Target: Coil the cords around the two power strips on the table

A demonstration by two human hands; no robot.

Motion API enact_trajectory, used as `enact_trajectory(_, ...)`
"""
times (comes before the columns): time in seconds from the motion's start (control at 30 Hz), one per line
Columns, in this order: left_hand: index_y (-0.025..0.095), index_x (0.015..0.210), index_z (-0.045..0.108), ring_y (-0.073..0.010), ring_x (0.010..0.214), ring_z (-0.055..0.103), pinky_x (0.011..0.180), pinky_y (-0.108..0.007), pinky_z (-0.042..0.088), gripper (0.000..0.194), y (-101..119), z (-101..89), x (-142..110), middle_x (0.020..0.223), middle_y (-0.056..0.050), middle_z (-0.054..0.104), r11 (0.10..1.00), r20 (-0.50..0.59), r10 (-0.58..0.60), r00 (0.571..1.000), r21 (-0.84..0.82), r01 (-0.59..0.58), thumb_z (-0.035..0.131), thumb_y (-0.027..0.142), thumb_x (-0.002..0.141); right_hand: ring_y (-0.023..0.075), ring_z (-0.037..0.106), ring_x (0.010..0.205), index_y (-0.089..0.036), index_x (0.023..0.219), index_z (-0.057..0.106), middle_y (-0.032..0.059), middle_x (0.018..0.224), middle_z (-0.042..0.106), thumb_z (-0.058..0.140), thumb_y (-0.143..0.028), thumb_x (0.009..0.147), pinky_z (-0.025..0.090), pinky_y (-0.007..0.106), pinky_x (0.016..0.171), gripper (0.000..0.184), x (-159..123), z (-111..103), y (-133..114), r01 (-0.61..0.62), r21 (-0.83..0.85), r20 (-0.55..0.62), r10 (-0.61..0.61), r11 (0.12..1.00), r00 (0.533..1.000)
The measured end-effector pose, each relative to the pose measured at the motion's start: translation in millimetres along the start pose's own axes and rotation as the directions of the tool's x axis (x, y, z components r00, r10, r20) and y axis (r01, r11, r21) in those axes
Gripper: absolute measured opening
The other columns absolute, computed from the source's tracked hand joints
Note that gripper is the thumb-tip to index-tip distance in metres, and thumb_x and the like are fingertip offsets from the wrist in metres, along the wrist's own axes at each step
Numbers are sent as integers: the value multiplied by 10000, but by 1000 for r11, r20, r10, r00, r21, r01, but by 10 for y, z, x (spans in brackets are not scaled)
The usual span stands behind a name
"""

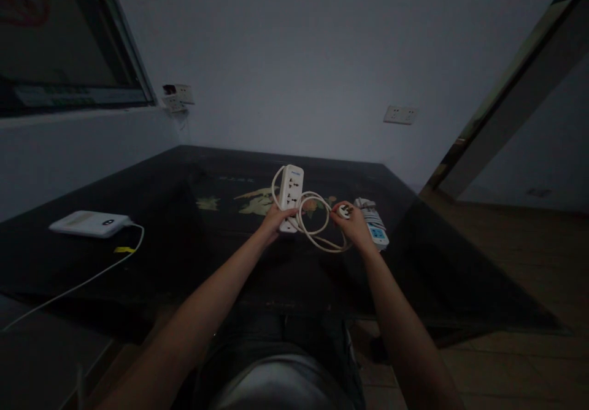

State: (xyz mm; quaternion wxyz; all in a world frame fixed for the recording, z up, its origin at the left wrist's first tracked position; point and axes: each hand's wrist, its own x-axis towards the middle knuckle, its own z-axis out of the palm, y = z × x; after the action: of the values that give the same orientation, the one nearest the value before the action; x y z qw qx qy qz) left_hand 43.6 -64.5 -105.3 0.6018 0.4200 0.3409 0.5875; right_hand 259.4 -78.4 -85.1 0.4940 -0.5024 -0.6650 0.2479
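My left hand (pixel 275 221) is closed round the near end of a white power strip (pixel 291 193), which I hold tilted up over a dark glass table (pixel 184 238). The strip's white cable (pixel 317 229) loops between my hands. In my right hand (pixel 352 224), fingers pinched, sits the white plug (pixel 344 211) at the cable's end. A second white power strip (pixel 373 224) with blue markings lies on the table just right of my right hand.
A white flat device (pixel 90 223) with a white cord (pixel 92 278) lies at the table's left. Wall sockets (pixel 400 115) sit on the far wall and more sockets (pixel 177 97) at the left corner. Wooden floor (pixel 515 256) extends right.
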Motion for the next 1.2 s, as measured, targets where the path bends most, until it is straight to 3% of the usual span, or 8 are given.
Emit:
enact_trajectory(0.13, 118, 1069, 582, -256, 786, 705, 683, -384, 584, 493, 1, 35, -55, 966, -130, 711, 994, 89, -62, 994, -89, 69, 760, 167, 612, 172, 555, 588, -204, 746, 574, -2, 614, 593, 606, -300, 668, 406, 263, 554, 128, 9, 26, 95, 8, -63, -44, -11, 998, 999)
enact_trajectory(0.37, 174, 1126, 539, -246, 941, 677, 792, -369, 564, 672, -130, 100, -62, 1104, -110, 679, 995, -1, 79, 997, 69, -79, 837, 159, 524, 213, 598, 676, -231, 798, 584, 44, 717, 654, 569, -303, 742, 382, 272, 589, 93, -43, 99, 130, -21, -306, -146, -25, 952, 989)
enact_trajectory(0.5, 179, 1139, 525, -249, 1019, 650, 842, -375, 545, 678, -208, 84, -32, 1129, -107, 669, 989, -42, 120, 992, 97, -115, 826, 143, 532, 218, 594, 689, -237, 810, 565, 41, 732, 649, 584, -315, 744, 359, 269, 580, 104, -48, 136, 88, -13, -318, -135, -32, 948, 990)
enact_trajectory(0.63, 201, 1188, 502, -237, 992, 659, 832, -354, 546, 738, -224, 61, -11, 1111, -80, 675, 991, -70, 128, 989, 48, -125, 803, 93, 523, 196, 577, 674, -214, 787, 545, 24, 714, 615, 638, -361, 706, 392, 273, 598, 192, -25, 132, 49, 0, -101, -82, -8, 995, 997)
enact_trajectory(0.77, 196, 1210, 501, -191, 793, 693, 732, -316, 566, 708, -170, 45, -1, 1030, -69, 695, 996, -95, 79, 992, -37, -83, 759, 78, 561, 153, 553, 670, -193, 828, 571, -1, 734, 592, 693, -416, 675, 430, 260, 617, 296, -17, 99, 7, -12, 202, -19, 16, 979, 1000)
enact_trajectory(0.97, 189, 1200, 537, -177, 680, 687, 630, -321, 585, 625, -14, 40, -16, 947, -54, 713, 980, -99, 52, 994, -186, -69, 698, 44, 614, 66, 433, 477, -209, 858, 571, -78, 618, 515, 770, -385, 613, 353, 200, 460, 361, -1, -20, -24, -182, 600, 19, 213, 779, 977)
enact_trajectory(1.07, 158, 1185, 572, -176, 685, 689, 645, -332, 591, 536, 66, 20, -26, 963, -78, 719, 967, -50, -14, 999, -253, 1, 642, 33, 668, 49, 444, 484, -203, 851, 599, -70, 655, 553, 795, -261, 558, 357, 183, 454, 357, 22, -124, 2, -223, 700, 101, 215, 679, 971)
enact_trajectory(1.2, 84, 1088, 635, -175, 670, 688, 633, -317, 590, 378, 119, -22, -29, 918, -117, 723, 950, 51, -143, 988, -273, 152, 604, 45, 713, 82, 558, 565, -202, 862, 608, -22, 779, 652, 771, -265, 588, 451, 210, 547, 325, 40, -211, 81, -231, 651, 177, 152, 723, 972)
